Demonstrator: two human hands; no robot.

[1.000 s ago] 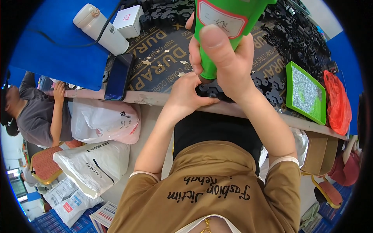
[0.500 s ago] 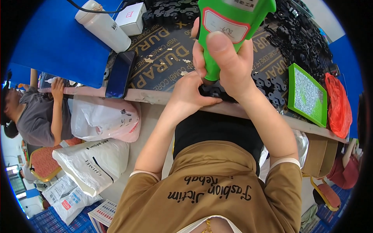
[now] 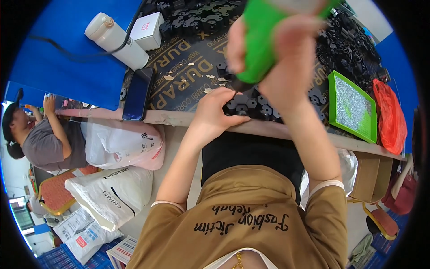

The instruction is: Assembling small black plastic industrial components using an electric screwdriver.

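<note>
My right hand (image 3: 289, 74) is wrapped round a green power screwdriver (image 3: 260, 42), blurred by motion and tilted, its dark tip pointing down toward the table. Beneath that tip, at the table's near edge, lies a black plastic part (image 3: 240, 106) with hexagonal bosses. My left hand (image 3: 211, 110) curls round the left side of this part, thumb along the near edge and fingers behind it. Similar black parts (image 3: 316, 98) lie to the right of my right wrist. Whether the tip touches anything is hidden by fingers and blur.
A green tray (image 3: 333, 101) of small silvery pieces and a red plastic bag (image 3: 390, 119) are at the right. Black parts (image 3: 345, 49) pile up behind. To the left are a phone (image 3: 138, 96), a white bottle (image 3: 118, 42) and a white box (image 3: 147, 31). A co-worker (image 3: 53, 134) sits farther left.
The green screwdriver and my right hand have lifted and tilted, and are now blurred. More of the black parts by my left hand shows. My left hand stays nearly in place.
</note>
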